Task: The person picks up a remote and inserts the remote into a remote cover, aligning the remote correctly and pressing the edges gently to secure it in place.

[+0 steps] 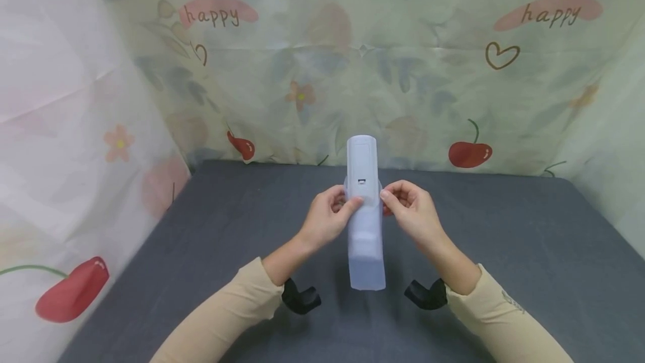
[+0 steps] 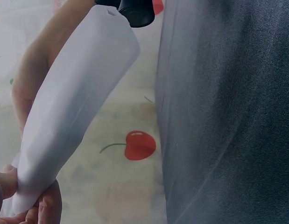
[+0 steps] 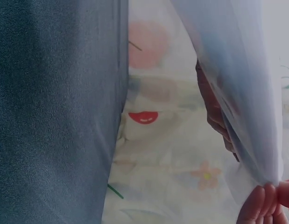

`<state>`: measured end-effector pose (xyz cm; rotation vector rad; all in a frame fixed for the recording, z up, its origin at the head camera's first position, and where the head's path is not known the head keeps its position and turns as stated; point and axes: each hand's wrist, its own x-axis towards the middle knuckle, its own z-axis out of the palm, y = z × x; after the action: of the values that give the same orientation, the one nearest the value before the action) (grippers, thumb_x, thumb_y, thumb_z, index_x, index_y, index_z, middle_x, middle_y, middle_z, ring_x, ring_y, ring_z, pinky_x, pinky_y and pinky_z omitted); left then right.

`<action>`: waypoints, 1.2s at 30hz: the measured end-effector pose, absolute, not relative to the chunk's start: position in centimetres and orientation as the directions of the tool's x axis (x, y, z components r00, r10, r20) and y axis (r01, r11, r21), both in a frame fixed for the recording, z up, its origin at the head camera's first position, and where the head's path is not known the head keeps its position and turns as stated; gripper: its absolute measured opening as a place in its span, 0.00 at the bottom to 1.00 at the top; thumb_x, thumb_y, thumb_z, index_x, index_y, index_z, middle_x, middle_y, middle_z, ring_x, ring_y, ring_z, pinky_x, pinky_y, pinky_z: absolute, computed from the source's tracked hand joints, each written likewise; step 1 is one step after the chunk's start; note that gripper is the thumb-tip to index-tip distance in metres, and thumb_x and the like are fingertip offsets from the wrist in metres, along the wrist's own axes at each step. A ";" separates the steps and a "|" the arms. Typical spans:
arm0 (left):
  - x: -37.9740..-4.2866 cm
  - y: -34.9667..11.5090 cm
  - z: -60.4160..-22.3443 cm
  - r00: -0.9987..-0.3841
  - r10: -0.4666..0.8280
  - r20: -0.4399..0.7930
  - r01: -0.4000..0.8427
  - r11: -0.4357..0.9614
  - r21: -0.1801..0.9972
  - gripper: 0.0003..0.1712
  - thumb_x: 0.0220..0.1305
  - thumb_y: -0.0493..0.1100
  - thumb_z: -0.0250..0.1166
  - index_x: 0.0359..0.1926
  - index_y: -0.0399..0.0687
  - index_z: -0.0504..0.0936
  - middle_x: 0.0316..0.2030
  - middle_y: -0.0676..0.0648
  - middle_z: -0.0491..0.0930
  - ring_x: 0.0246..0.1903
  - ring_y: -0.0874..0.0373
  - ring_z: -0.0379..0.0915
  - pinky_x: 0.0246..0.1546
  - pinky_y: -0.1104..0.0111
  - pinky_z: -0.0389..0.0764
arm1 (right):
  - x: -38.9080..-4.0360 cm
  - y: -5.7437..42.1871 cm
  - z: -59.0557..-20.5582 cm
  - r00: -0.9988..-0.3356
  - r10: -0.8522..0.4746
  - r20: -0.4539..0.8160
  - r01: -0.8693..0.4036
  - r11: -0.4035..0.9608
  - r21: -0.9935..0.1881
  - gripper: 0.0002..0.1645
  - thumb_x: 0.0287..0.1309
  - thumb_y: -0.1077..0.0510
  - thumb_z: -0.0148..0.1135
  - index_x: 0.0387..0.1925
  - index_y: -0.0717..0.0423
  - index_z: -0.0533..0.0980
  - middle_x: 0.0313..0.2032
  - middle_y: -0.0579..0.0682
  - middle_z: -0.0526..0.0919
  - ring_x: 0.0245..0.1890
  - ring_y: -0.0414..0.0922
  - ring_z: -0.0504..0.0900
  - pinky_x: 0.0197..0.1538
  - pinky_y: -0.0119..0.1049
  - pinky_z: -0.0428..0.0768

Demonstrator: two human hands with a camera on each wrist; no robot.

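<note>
Held up over the table is a long white device (image 1: pixel 362 161) with rounded edges and a small dark slot on its face; its exact kind is unclear. A translucent plastic bag (image 1: pixel 367 273) covers its lower part and hangs past its end. My left hand (image 1: pixel 328 216) grips the device and bag from the left, thumb across the front. On the other side my right hand (image 1: pixel 413 206) pinches the bag's edge between thumb and fingers. Through the right wrist view, thin film (image 3: pixel 247 182) runs down to the right fingertips (image 3: pixel 269 196). The device's back is hidden in the head view.
A dark grey cloth covers the table (image 1: pixel 242 195). Behind it hangs a printed curtain (image 1: pixel 353 71) with cherries and hearts, and another printed sheet (image 1: pixel 75 156) hangs at the left. Black straps (image 1: pixel 301 298) show near both wrists.
</note>
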<state>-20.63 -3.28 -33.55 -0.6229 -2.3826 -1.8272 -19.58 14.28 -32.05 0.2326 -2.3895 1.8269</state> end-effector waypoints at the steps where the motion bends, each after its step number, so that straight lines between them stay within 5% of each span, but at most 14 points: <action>1: -20.6 -3.3 -33.6 -0.918 0.268 0.294 0.353 0.208 0.912 0.17 0.64 0.41 0.60 0.49 0.33 0.76 0.41 0.34 0.82 0.33 0.48 0.83 0.28 0.73 0.77 | -19.6 14.3 -32.1 -0.980 -0.057 0.193 -0.201 0.263 -0.944 0.12 0.63 0.61 0.55 0.39 0.70 0.72 0.26 0.43 0.75 0.26 0.36 0.76 0.37 0.29 0.79; 10: -20.7 -3.4 -33.9 -0.917 0.234 0.323 0.382 0.281 0.881 0.15 0.61 0.43 0.63 0.44 0.36 0.78 0.37 0.37 0.84 0.27 0.52 0.81 0.25 0.75 0.75 | -20.2 14.7 -31.8 -0.974 -0.187 0.129 -0.177 0.271 -0.946 0.19 0.65 0.58 0.53 0.51 0.65 0.63 0.47 0.62 0.72 0.38 0.46 0.83 0.44 0.44 0.83; 15: -20.5 -3.2 -34.0 -0.897 0.266 0.353 0.431 0.350 0.832 0.14 0.59 0.44 0.65 0.42 0.38 0.79 0.34 0.40 0.84 0.25 0.54 0.80 0.25 0.74 0.76 | -20.4 14.8 -31.6 -0.978 -0.179 0.105 -0.157 0.307 -0.939 0.30 0.64 0.51 0.55 0.62 0.59 0.58 0.51 0.66 0.74 0.39 0.51 0.84 0.41 0.42 0.83; 23: -20.5 -3.1 -34.1 -0.903 0.288 0.319 0.406 0.328 0.853 0.14 0.57 0.44 0.67 0.39 0.38 0.79 0.34 0.41 0.83 0.29 0.56 0.79 0.32 0.69 0.80 | -20.7 14.8 -31.7 -0.982 -0.166 0.089 -0.141 0.333 -0.932 0.31 0.63 0.46 0.55 0.61 0.55 0.58 0.51 0.65 0.76 0.41 0.46 0.82 0.38 0.37 0.81; 31: -20.9 -3.7 -33.8 -0.946 0.298 0.124 0.159 0.096 0.983 0.18 0.68 0.43 0.56 0.52 0.34 0.77 0.47 0.35 0.80 0.42 0.53 0.80 0.42 0.63 0.83 | -20.7 15.1 -31.0 -0.986 -0.111 0.124 -0.150 0.267 -0.952 0.30 0.65 0.47 0.53 0.60 0.57 0.55 0.52 0.66 0.75 0.40 0.41 0.78 0.39 0.35 0.79; 36: -21.0 -3.9 -33.8 -0.946 0.316 0.079 0.111 0.085 0.990 0.16 0.66 0.38 0.57 0.50 0.31 0.77 0.44 0.32 0.80 0.34 0.63 0.79 0.41 0.64 0.83 | -20.7 15.2 -30.8 -0.988 -0.098 0.122 -0.144 0.249 -0.958 0.30 0.65 0.47 0.52 0.60 0.58 0.55 0.53 0.66 0.75 0.40 0.39 0.78 0.40 0.34 0.79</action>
<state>-20.99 -3.90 -33.77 -0.4814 -2.4222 -2.1840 -20.75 15.24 -30.82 0.2375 -2.4530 1.8876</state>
